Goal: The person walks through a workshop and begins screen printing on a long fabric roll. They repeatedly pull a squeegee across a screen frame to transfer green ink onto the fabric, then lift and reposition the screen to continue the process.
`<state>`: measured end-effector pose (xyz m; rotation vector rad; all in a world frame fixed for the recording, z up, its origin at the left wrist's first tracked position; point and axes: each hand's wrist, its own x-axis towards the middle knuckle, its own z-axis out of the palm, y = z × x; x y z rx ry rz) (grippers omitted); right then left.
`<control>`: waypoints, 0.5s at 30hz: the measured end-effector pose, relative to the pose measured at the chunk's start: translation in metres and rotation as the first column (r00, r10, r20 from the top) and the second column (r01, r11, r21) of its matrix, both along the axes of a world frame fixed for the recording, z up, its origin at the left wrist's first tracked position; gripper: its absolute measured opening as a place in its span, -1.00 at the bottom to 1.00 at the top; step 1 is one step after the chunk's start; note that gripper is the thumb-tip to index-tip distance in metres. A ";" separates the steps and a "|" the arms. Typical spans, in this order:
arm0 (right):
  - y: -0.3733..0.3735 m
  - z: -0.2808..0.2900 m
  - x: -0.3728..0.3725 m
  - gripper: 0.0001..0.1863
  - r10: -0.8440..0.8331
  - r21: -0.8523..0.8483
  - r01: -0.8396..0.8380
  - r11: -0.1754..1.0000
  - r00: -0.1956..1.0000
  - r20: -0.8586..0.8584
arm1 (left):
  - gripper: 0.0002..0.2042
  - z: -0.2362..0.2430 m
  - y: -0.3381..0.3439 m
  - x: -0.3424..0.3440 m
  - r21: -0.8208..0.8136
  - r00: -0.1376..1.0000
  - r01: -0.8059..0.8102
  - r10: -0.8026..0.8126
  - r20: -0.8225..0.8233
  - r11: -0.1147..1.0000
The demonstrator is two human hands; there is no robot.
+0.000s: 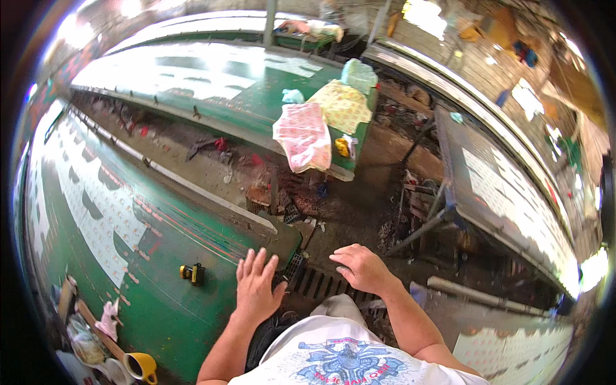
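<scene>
My left hand (258, 289) is held over the near corner of the long green table (173, 327), its fingers spread and nothing in it. Across from it, my right hand (364, 269) hangs in the air in front of my body. Its fingers are slightly bent, the thumb stands apart, and it holds nothing. On the green surface left of my left hand lies a small yellow and black object (192, 274), whose kind I cannot make out. Pale printed cut pieces (102, 208) lie flat in rows farther along this table.
Ahead, another green table (256, 122) carries a pink cloth (301, 136), a yellow patterned cloth (340, 106) and more pale pieces. A dark-topped table (475, 167) stands to the right. A yellow mug (141, 367) sits at lower left. Debris and a floor grate (317, 282) lie between the tables.
</scene>
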<state>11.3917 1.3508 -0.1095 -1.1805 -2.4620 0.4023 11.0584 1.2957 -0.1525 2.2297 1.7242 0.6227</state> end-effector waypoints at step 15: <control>0.411 -0.062 -0.018 -0.53 0.738 -0.109 -0.740 0.663 0.671 -0.064 | -0.17 -0.083 0.156 0.086 -0.169 0.552 -0.834 0.794 -0.254 0.526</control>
